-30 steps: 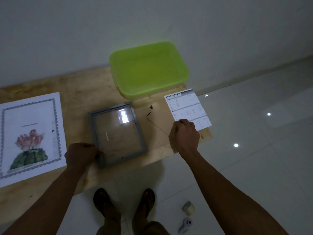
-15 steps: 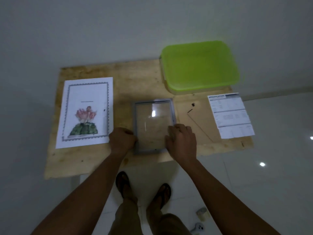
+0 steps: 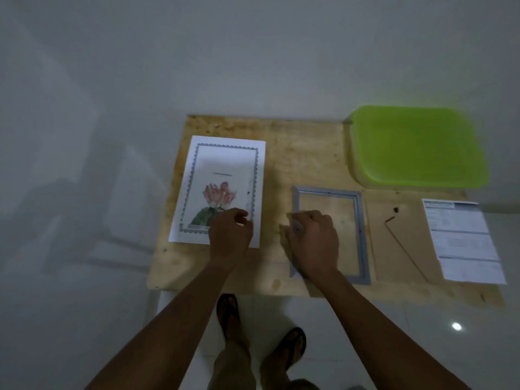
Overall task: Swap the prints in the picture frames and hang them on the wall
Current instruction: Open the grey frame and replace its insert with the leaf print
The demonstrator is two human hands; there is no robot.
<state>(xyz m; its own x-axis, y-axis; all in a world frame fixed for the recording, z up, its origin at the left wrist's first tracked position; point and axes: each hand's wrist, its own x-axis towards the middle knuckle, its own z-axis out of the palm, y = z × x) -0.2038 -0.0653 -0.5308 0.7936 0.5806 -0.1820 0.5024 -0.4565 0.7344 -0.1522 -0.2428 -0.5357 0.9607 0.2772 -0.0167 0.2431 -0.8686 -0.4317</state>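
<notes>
Nearest the camera, two feet in sandals are standing on the pale tiled floor under the table's front edge. Above them, the right hand is curling its fingers over the left rim of the grey picture frame and gripping it. The frame is lying flat with nothing in it, and the bare wood is showing through its opening. The left hand is resting on the lower right corner of the flower print with its fingers curled; I cannot tell whether they are pinching the paper. Right of the frame, the backing board is lying flat, and beyond it the specification sheet. At the far right corner of the plywood table the green lidded box is sitting closed, hiding its contents, against the plain white wall. Half a second ago both hands were flanking the frame; since then the left has been crossing to the print, and the right has been shifting to the frame's left side.
</notes>
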